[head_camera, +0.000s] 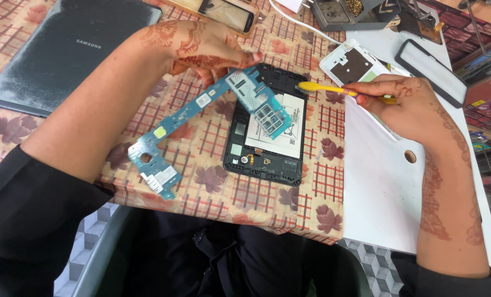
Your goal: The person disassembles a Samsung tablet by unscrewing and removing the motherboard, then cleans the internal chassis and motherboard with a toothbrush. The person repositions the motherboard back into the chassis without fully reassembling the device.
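My left hand [196,47] pinches the top end of a long blue circuit board [201,118] and holds it lifted at a slant over the table. Its upper part hangs above an opened black phone body [267,159], whose white battery [289,135] is exposed. In my right hand [407,107] is a yellow pry tool [322,88], with its flat tip resting at the phone's upper right corner. Both hands carry henna patterns.
A dark tablet [64,49] lies at the far left. A white phone back frame [352,63] and a black-edged screen panel [429,71] lie on a white board [383,187] at right. Another phone [226,14] and a grey tool tray [344,14] sit at the back.
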